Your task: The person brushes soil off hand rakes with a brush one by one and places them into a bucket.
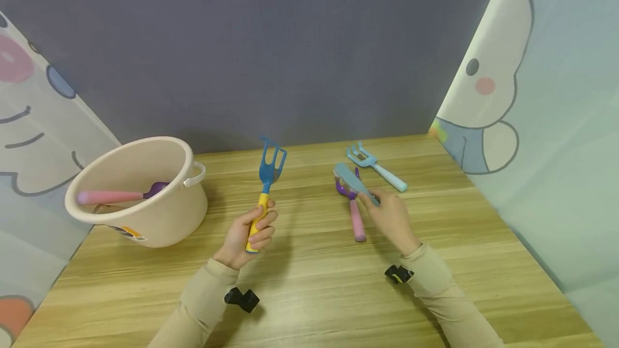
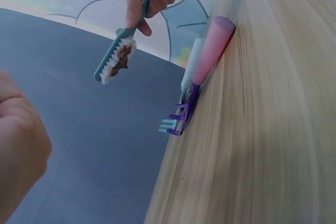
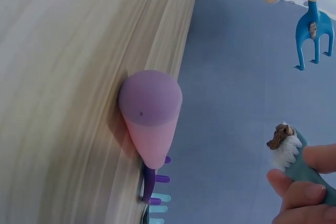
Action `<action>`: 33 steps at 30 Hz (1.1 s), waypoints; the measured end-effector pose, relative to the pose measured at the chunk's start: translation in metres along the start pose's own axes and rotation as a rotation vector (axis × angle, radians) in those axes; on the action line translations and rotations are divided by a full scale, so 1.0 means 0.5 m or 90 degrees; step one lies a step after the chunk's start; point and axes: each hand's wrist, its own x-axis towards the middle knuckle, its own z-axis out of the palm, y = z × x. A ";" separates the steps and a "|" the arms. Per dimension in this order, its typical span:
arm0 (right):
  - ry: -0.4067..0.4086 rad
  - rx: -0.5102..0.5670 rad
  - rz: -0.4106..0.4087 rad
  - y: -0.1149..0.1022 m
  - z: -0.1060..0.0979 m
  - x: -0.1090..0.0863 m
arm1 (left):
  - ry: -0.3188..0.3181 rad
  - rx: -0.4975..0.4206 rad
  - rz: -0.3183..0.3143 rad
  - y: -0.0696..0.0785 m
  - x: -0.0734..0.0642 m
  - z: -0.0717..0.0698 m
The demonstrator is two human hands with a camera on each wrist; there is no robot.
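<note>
My left hand grips the yellow handle of a blue hand rake, its tines pointing up and away. A brown smear shows on the rake's blue head in the right wrist view. My right hand pinches a teal brush with white bristles; a brown clump clings to them. Below the brush, a purple rake with a pink handle lies on the table, its head partly hidden in the head view. Just behind it lies a light-blue rake with brown on its head.
A cream bucket with a white handle stands at the left of the wooden table. Inside it leans a purple-headed tool with a pink handle. A dark panel rises behind the table, and printed cloths hang at both sides.
</note>
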 end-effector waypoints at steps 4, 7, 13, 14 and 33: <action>-0.013 0.011 0.002 0.002 0.001 0.001 | -0.041 -0.067 0.008 -0.004 0.002 0.000; -0.017 0.015 0.004 0.002 0.003 0.001 | -0.074 -0.107 0.009 -0.006 0.003 -0.004; -0.027 0.018 0.008 0.001 0.006 0.002 | -0.181 -0.159 -0.002 -0.009 0.009 -0.012; -0.029 0.020 0.008 0.000 0.007 0.002 | -0.203 -0.163 -0.009 -0.008 0.010 -0.013; 0.087 0.082 -0.107 -0.038 0.007 -0.004 | -0.268 -0.203 -0.044 -0.028 0.025 -0.008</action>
